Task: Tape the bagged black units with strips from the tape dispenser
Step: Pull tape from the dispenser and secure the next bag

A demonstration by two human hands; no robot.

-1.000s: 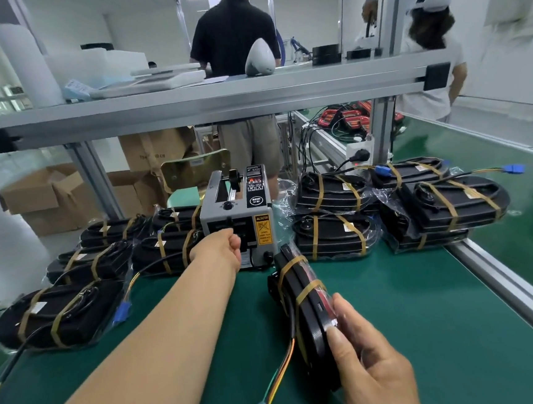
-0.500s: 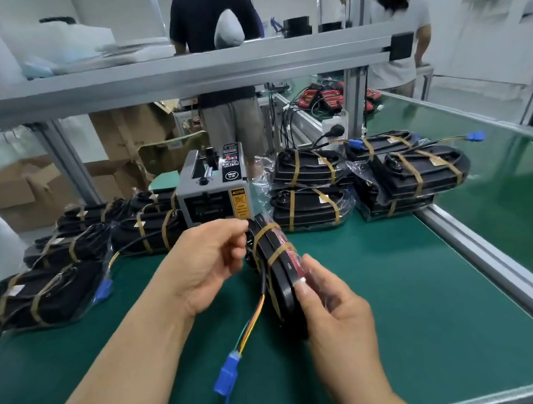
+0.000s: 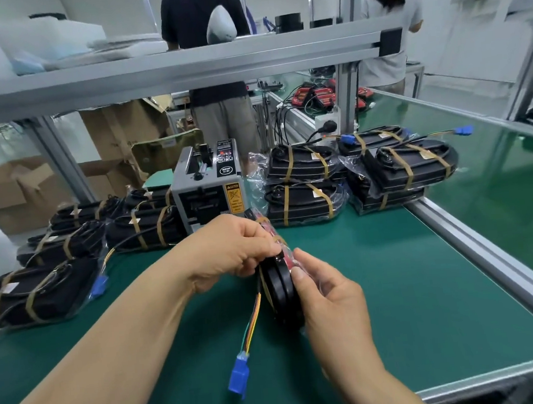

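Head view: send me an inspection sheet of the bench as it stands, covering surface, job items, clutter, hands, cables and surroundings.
Surface: green mat, with a metal rail along its right edge.
Job's things: unit held on edge above the mat; dispenser behind it; taped units piled left and right of the dispenser.
Clutter: white sheets on the upper shelf.
Hands: left hand grips the unit's top; right hand holds its near side, thumb against it.
Cables: the unit's coloured wires end in a blue plug.
Surroundings: people stand beyond the bench; boxes at the left.
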